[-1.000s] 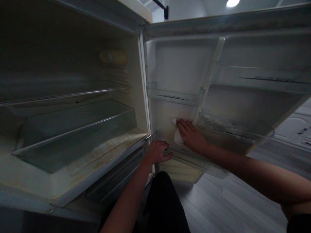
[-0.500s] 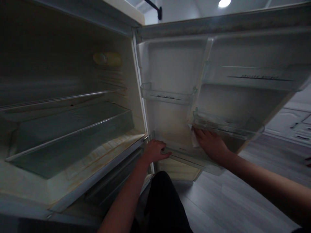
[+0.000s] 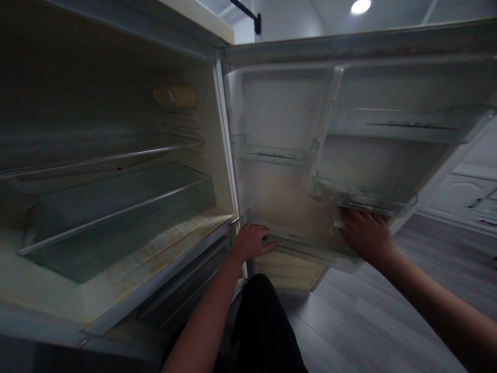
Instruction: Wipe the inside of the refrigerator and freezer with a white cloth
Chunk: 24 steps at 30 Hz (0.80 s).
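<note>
A right hand (image 3: pixel 367 235) curled over a white cloth (image 3: pixel 337 220) has slid toward the refrigerator door (image 3: pixel 361 153)'s lower free edge, apparently widening the wiped area, as a loosely spread, seemingly unladen left hand (image 3: pixel 253 242) hovers near the bottom bin (image 3: pixel 310 253)'s hinge-side corner.

The wipe (image 3: pixel 337 221) looks like crumpled matt paper or cloth, the fridge door (image 3: pixel 287 103) smooth pale plastic, its shelf (image 3: pixel 267 154) clear and glossy, the drawer (image 3: pixel 128 233) glassy, the floor (image 3: pixel 388 305) wood-grained with a dull sheen.
</note>
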Motion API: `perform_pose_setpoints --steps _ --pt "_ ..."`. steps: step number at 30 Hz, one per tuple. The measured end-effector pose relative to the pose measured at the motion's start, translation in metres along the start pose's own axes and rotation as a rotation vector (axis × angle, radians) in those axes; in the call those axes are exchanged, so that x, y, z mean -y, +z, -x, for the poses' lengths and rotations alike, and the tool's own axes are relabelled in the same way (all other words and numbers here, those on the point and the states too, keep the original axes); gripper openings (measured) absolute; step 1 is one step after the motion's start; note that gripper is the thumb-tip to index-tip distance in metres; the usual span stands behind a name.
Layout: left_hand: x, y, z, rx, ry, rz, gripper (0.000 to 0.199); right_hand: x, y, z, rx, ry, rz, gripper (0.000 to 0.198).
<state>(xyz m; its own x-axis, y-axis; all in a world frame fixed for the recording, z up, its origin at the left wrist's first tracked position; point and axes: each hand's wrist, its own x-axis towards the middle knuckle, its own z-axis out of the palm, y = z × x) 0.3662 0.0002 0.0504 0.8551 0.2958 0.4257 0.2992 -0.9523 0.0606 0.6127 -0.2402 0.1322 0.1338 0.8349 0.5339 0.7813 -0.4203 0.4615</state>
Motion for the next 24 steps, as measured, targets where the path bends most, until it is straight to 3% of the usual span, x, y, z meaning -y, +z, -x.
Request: perform_pose_setpoints --steps 4,6,10,13,19,22,24 --pt "-0.006 -0.001 -0.005 -0.003 0.001 0.016 0.038 -0.011 0.018 -0.004 -0.003 0.028 -0.004 0.043" --pt "-0.009 0.000 -0.008 -0.002 0.002 0.019 0.039 -0.007 0.035 -0.013 -0.037 -0.102 -0.086 0.048" --pt "-0.011 0.003 -0.013 0.004 0.002 0.008 0.042 0.020 0.071 -0.049 -0.104 -0.501 -0.327 0.051" --pt "-0.012 0.006 -0.017 0.008 -0.003 -0.004 0.046 0.048 0.086 -0.089 -0.107 -0.642 -0.439 0.048" --pt "-0.016 0.009 -0.023 0.028 -0.027 -0.036 0.046 0.116 0.077 -0.163 -0.122 -0.692 -0.543 0.046" --pt "-0.017 0.009 -0.024 0.033 -0.033 -0.052 0.047 0.139 0.067 -0.182 -0.168 -0.676 -0.527 0.042" --pt "-0.016 0.008 -0.023 0.035 -0.029 -0.057 0.046 0.140 0.065 -0.184 -0.209 -0.676 -0.521 0.041"
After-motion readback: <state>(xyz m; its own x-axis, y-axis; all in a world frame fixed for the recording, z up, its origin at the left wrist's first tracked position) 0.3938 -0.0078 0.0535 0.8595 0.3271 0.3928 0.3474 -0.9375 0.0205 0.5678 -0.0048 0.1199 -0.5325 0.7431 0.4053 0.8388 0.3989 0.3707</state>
